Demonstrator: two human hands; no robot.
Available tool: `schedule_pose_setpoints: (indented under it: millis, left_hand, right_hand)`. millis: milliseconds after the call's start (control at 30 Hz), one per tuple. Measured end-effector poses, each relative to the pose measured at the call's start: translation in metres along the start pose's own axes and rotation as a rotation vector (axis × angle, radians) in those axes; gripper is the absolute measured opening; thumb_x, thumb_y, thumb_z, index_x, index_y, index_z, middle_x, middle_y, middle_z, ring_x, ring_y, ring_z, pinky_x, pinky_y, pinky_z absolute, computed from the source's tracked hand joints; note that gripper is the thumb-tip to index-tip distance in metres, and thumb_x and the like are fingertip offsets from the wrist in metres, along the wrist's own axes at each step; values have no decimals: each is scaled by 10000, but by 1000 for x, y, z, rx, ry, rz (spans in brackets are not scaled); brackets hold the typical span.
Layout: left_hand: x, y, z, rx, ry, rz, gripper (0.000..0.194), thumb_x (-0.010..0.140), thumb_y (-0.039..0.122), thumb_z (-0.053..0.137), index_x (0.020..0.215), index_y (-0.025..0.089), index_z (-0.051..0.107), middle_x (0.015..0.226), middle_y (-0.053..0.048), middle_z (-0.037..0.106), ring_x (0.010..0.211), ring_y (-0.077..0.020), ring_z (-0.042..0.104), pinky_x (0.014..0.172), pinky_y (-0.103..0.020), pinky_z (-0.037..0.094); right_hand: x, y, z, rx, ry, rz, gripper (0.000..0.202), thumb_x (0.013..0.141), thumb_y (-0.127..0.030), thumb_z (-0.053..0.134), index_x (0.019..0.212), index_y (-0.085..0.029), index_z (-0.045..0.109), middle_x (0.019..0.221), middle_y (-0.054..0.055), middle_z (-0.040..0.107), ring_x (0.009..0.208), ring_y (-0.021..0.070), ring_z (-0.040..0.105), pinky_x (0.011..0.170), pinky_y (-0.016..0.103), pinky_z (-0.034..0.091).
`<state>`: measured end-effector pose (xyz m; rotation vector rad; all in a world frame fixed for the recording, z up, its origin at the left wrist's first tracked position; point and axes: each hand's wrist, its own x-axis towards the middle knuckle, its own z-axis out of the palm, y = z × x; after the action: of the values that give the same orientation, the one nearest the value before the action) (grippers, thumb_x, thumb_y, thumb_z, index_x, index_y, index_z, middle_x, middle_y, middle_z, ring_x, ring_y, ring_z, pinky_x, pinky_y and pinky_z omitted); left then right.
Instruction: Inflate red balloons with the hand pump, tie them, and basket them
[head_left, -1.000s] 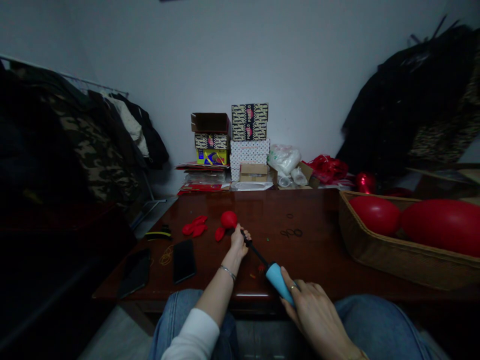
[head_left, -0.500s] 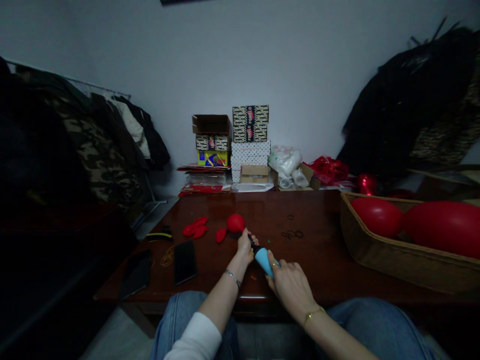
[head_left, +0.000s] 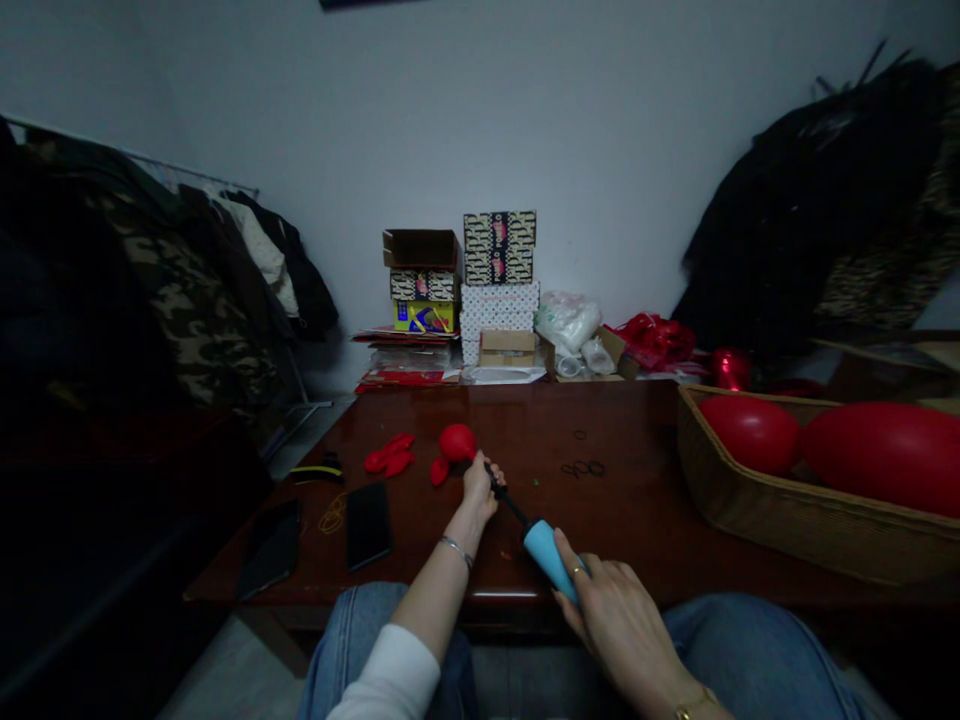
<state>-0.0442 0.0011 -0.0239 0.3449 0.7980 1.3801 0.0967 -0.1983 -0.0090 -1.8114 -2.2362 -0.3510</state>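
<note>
A small, partly inflated red balloon (head_left: 457, 442) sits at the nozzle end of a blue hand pump (head_left: 551, 560). My left hand (head_left: 481, 486) is closed around that nozzle end and the balloon's neck; the fingers hide where the two meet. My right hand (head_left: 619, 615) wraps the pump's blue body, with a length of black shaft showing between the hands. Just left of the balloon lies a limp red balloon (head_left: 439, 471) on the table. Farther left rests a little pile of uninflated red balloons (head_left: 390, 456).
A wicker basket (head_left: 795, 510) with large red balloons stands on the table (head_left: 630, 430) at right. Black rings (head_left: 583, 468) lie mid-table. At left are a phone (head_left: 368, 525), a dark tablet-like slab (head_left: 270, 548) and yellow bands (head_left: 332, 513). Stacked boxes (head_left: 500, 300) stand behind.
My right hand has drawn the blue pump body back toward me and rightward, exposing more black shaft. My left hand and the balloon have shifted slightly left.
</note>
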Motion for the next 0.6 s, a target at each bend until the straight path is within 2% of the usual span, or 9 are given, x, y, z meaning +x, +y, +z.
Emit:
schedule_pose_setpoints:
  millis: [167,300,600]
  left_hand:
    - [6,7,-3,-31,9,-8,272,889,340,454,680,186,375,490,64,348,362,-48,329,359,-146,237]
    - [2,5,0,-36,-3,-17,275,897,332,434,672,185,375,482,62,345,361,-51,328,361,-149,235]
    - [-2,-1,0,-63,-4,-4,289,887,360,455,668,187,379,478,50,383,370,-62,364,381,-162,267]
  right_hand:
    - [-21,11,3,10,77,-30,577,824,-283,541,1362,-208,343,864,45,621,733,193,571,698,340,394]
    - [-27,16,3,11,97,-31,572,813,-289,554,1347,-206,366,861,45,625,718,195,573,674,335,392]
    - [0,13,-9,2,17,-23,476,834,-259,521,1299,-196,444,795,32,606,723,178,570,699,321,365]
